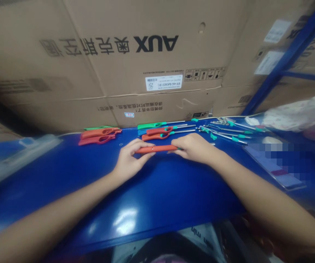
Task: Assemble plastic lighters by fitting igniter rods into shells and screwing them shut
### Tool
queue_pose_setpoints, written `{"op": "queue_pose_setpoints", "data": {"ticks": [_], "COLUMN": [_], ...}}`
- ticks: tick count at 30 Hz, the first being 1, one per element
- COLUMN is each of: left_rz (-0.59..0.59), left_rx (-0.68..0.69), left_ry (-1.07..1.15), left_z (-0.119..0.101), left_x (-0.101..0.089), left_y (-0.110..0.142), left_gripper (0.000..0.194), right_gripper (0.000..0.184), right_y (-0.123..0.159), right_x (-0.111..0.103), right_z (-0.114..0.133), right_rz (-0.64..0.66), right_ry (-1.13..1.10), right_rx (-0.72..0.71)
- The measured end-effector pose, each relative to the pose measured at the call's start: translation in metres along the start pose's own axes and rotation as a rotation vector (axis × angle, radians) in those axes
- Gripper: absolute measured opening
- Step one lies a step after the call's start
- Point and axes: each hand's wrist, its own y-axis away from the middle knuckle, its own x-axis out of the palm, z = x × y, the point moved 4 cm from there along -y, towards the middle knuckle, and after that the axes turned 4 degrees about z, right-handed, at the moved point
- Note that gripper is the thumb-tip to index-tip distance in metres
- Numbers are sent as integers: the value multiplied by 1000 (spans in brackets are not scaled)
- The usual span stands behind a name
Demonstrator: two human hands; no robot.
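An orange long-reach lighter (161, 149) is held level over the blue tabletop, its narrow edge toward me. Thumb and fingers of my left hand (131, 157) pinch its left end. My right hand (194, 148) closes round the other end, where a bit of green shows; its metal tube is not visible, and my hand hides that end. Just behind lie several lighters with metal tubes, among them a green one (150, 126) and an orange one (153, 137). Metal tubes with teal parts (234, 137) are spread out beyond my right hand.
Tubeless red and orange lighter bodies (95, 140) lie at the back left. A large cardboard wall (135, 65) closes off the table's far side. On the left is a clear plastic bag (23, 157); on the right, a flat, partly blurred object (277, 168) and a white bundle (296, 113).
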Motion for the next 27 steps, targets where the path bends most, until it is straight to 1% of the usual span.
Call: {"op": "queue_pose_setpoints", "data": {"ticks": [2,3,5,6,8,9,10,12,15,17,20,22,24,27], "left_rz": [53,93,118,111,51,46,59,66,114,127,92,60,40,43], "left_rx": [152,197,198,155,0,-101,-223,-306,-359,-372,-348,-308,-271,-246], "left_ry": [-89,-118,-167,-182,-180,-147,-113,-106,-118,-155,-268,-359,-445,-558], "left_z": [-6,-7,-4,0,15,24,36,53,74,85,94,94,92,89], "left_x": [-11,-16,-26,-29,-34,-34,-32,-26,-13,-7,-4,-6,-12,-33], "left_y": [-13,-21,-39,-49,-68,-77,-84,-95,-104,-105,-102,-99,-95,-87], "left_gripper": [16,17,20,22,32,37,40,42,38,36,34,31,29,29], "right_gripper": [18,17,24,30,39,40,38,32,27,26,21,20,25,32], "right_y": [0,0,2,3,5,6,6,5,2,2,2,1,-1,-1], "right_x": [-2,-4,-11,-14,-20,-22,-22,-18,-6,4,17,22,24,23], "right_z": [1,1,1,0,-3,-5,-6,-5,-2,-2,-5,-7,-8,-11], "right_rz": [-39,-87,-233,-317,-457,-492,-498,-420,-191,-55,81,125,147,170], "right_ry": [35,48,77,89,80,57,33,20,75,107,132,150,163,184], "right_rx": [26,27,26,33,69,85,91,66,23,37,77,93,99,124]}}
